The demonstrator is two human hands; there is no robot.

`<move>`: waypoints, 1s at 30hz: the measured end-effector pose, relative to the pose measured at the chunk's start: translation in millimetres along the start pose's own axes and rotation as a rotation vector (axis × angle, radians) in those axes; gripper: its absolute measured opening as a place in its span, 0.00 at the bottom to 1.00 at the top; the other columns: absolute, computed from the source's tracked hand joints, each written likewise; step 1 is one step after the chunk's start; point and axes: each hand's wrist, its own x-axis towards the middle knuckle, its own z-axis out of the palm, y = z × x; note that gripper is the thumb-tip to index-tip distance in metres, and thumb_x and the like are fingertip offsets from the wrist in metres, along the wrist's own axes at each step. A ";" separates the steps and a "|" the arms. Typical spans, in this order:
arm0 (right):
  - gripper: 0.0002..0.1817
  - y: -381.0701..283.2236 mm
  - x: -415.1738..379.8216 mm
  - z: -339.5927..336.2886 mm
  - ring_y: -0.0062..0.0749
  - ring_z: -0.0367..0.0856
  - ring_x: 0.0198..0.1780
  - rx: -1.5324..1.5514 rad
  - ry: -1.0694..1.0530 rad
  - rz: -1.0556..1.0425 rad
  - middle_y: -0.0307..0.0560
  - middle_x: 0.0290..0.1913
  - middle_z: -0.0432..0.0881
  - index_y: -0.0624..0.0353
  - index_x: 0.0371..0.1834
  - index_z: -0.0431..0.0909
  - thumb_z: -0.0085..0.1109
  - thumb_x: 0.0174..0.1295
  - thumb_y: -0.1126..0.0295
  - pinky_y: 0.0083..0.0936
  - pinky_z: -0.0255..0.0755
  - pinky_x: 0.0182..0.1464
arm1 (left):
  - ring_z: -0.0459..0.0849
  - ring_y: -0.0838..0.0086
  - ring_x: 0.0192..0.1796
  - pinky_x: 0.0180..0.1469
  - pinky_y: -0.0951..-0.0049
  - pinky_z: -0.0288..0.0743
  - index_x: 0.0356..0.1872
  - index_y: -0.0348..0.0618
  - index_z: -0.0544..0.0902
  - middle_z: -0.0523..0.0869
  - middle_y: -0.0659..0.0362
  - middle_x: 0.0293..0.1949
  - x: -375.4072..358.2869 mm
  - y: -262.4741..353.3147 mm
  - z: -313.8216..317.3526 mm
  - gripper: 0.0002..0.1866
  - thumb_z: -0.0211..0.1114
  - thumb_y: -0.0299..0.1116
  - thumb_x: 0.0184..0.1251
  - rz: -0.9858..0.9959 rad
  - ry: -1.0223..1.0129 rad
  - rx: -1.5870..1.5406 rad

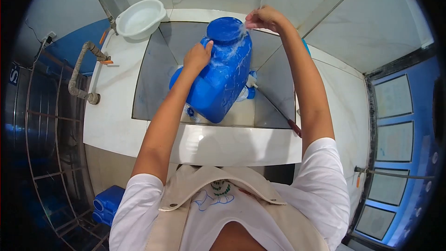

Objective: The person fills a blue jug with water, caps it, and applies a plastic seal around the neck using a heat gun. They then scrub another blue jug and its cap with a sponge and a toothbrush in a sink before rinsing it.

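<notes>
Both arms stretched forward, a person's left hand [198,57] wraps the side of a large blue plastic jug [218,86] by its neck; the right hand [263,19] curls loosely beside the round blue lid [225,29], its contents unclear. In the grey-tiled sink [151,79], the jug points lid-far, long axis running near to far.

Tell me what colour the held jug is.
Blue; the jug shows best in the head view.
</notes>
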 end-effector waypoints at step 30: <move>0.07 -15.0 -11.2 11.8 0.30 0.79 0.24 0.042 0.252 -0.128 0.49 0.30 0.78 0.69 0.32 0.76 0.48 0.56 0.78 0.23 0.78 0.29 | 0.78 0.52 0.52 0.53 0.55 0.70 0.50 0.42 0.76 0.80 0.43 0.46 60.9 98.5 52.3 0.34 0.52 0.64 0.58 0.705 -0.388 0.495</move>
